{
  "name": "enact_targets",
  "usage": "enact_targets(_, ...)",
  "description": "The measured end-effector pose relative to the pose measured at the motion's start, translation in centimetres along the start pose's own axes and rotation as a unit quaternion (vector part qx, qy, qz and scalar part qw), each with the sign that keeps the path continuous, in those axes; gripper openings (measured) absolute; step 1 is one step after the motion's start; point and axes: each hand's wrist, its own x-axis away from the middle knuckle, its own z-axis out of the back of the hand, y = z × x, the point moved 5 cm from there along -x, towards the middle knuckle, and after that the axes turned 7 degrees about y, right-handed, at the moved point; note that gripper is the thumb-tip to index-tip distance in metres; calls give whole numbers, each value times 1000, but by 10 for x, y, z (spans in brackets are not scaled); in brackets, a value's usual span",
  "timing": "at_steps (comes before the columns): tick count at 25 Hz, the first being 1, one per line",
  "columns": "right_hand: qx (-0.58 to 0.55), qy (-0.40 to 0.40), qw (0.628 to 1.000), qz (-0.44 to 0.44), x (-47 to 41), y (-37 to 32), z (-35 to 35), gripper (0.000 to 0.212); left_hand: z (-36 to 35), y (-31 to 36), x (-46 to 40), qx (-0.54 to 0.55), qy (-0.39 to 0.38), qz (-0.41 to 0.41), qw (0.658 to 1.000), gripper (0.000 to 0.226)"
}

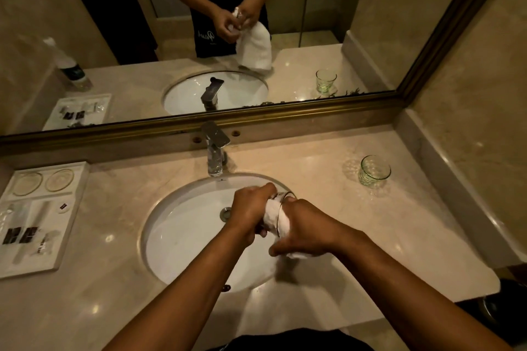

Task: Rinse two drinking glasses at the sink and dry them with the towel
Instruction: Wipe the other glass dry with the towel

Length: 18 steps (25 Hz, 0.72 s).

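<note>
A beige marble vanity counter fills the view, its polished top catching small warm glints of overhead light, with a raised marble backsplash running along its edge toward 3 o'clock. At 12 o'clock a large mirror in a dark bronze-coloured frame stands above a low ledge and reflects marble walls and a dark doorway. Toward 9 o'clock a white amenity tray lies on the counter, and at 2 o'clock a beige marble wall closes the corner.
</note>
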Motion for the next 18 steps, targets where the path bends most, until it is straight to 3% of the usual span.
enact_targets(1,96,-1,995,9,0,3,-5,28,-3,-8,1,-18,-30,64,997,14)
enact_targets(3,206,12,978,35,2,7,-15,23,-8,-20,2,-48,-66,113,990,20)
enact_targets(6,145,61,987,32,9,10,-8,23,-14,-19,5,-42,-134,132,981,38)
enact_targets(8,17,95,992,-81,9,30,5,32,-20,-9,8,-20,-182,118,976,50)
enact_targets(9,-76,105,982,-137,8,41,11,35,-22,-3,7,-15,-181,70,981,48)
enact_targets(11,-245,112,949,-166,7,51,17,42,-22,13,9,-18,-119,-133,984,32)
enact_targets(12,-316,100,931,-154,7,51,19,42,-18,22,14,-38,-77,-276,957,27)
enact_targets(14,-464,57,876,-117,8,44,16,39,-14,37,29,-88,-14,-526,846,26)
enact_targets(15,-520,39,847,-105,9,40,15,41,-14,42,35,-99,10,-589,802,26)
enact_targets(16,-546,24,832,-92,9,35,15,44,-13,46,38,-95,28,-608,788,26)
enact_targets(18,-509,26,858,-63,6,32,15,52,-8,51,36,-66,58,-579,811,23)
